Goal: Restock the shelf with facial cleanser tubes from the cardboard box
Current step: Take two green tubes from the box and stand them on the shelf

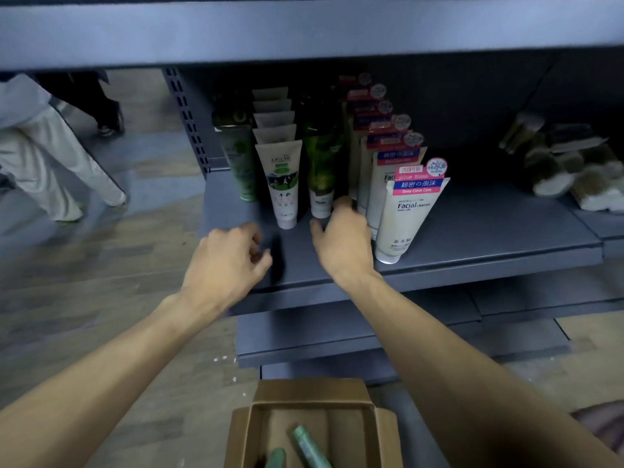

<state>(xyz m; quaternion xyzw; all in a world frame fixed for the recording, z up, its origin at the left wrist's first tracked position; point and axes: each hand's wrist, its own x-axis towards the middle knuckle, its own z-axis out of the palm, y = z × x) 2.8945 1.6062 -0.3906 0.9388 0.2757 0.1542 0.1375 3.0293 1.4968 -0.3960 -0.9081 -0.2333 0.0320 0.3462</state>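
At the bottom centre of the frame, an open brown cardboard box [312, 430] holds two green facial cleanser tubes [309, 447] lying loose. Mid-frame on the grey metal shelf [489, 238], the right hand [341, 238] curls loosely beside the dark green tube with a white cap [320, 170], seemingly touching its cap, next to white tubes labelled "Facial cleanser" [405, 214]. The left hand [226, 261] hovers empty, fingers loosely curled, left of centre.
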